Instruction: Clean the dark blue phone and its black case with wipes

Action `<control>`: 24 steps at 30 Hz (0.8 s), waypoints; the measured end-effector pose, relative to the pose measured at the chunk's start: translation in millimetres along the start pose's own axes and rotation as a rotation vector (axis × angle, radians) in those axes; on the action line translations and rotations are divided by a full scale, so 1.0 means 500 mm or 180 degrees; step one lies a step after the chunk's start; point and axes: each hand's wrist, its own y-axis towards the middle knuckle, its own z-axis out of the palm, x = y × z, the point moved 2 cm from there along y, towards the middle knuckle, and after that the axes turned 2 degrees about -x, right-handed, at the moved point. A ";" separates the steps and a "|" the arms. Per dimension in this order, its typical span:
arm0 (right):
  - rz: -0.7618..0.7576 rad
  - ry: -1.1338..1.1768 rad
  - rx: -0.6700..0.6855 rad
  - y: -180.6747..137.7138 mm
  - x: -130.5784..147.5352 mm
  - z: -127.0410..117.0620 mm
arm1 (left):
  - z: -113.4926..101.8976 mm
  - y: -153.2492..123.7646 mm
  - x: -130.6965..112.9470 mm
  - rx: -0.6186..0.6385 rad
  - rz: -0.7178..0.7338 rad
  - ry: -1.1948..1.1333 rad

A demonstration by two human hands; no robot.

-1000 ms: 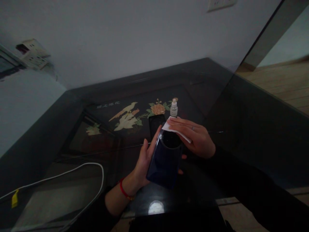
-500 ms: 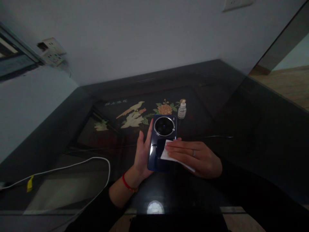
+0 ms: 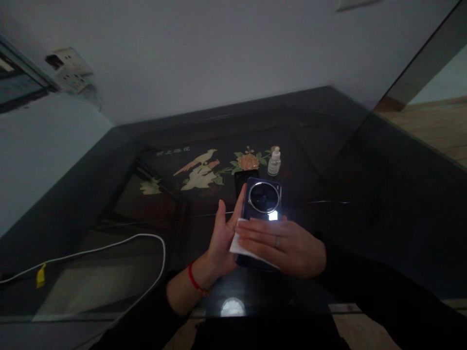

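My left hand [image 3: 222, 238] cradles a dark blue phone [image 3: 262, 201] from below and the left, its back with a large round camera ring facing up. My right hand [image 3: 282, 243], a ring on one finger, lies flat across the phone's lower half and presses a white cloth [image 3: 237, 243] against it with closed fingers. A red cord circles my left wrist. Both hands hover over a dark glass-topped table [image 3: 346, 160].
A small clear bottle with a white cap [image 3: 274, 162] stands behind the phone, beside a dark flat object [image 3: 241, 179]. Under the glass is a painted bird-and-flower panel [image 3: 204, 167]. A white cable [image 3: 109, 248] with a yellow tag loops at the left. Wall sockets [image 3: 67, 68] sit upper left.
The cloth and my right hand slid from the camera ring down to the phone's lower half. The phone shifted slightly right and tilted, now catching a bright glint.
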 end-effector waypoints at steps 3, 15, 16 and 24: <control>-0.0295 0.0088 0.0085 0.000 0.012 0.005 | -0.006 0.006 -0.011 0.0079 0.0146 -0.0013; -0.0292 0.0051 0.0146 0.000 0.019 0.018 | 0.009 0.002 -0.008 -0.0019 0.0015 0.0160; -0.0322 0.0042 0.0123 0.000 0.018 0.017 | 0.007 0.003 -0.010 -0.0016 0.0013 0.0165; 0.0560 -0.0543 -0.0214 -0.007 -0.017 -0.007 | 0.004 -0.004 -0.002 0.0046 -0.0042 0.0021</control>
